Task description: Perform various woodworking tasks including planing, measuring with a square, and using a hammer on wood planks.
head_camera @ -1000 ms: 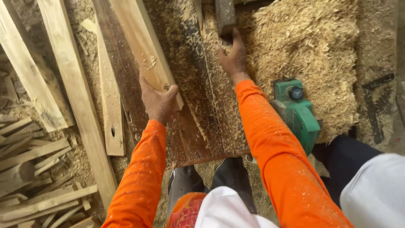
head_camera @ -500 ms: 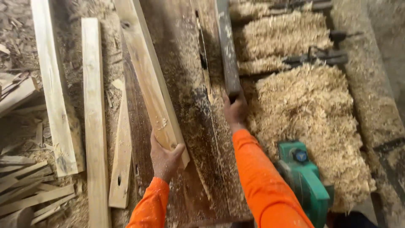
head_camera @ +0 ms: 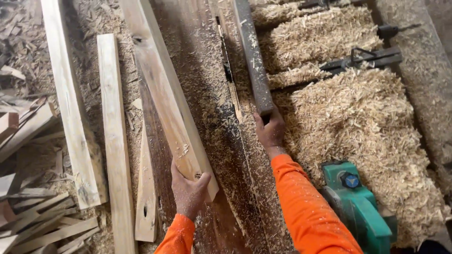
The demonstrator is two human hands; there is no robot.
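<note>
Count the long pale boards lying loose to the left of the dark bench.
2, side by side. The outer board lies farthest left; the inner board is nearer the bench. A short wedge offcut isn't counted. More may lie outside the picture.

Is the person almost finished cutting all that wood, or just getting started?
Part way, by the look of it. Done: big heaps of shavings beside the saw table, and cut strips lying to the left. In hand: the left hand grips the near end of a pale plank on the table, while the right hand rests on the dark guide rail. Left: that plank looks uncut.
</note>
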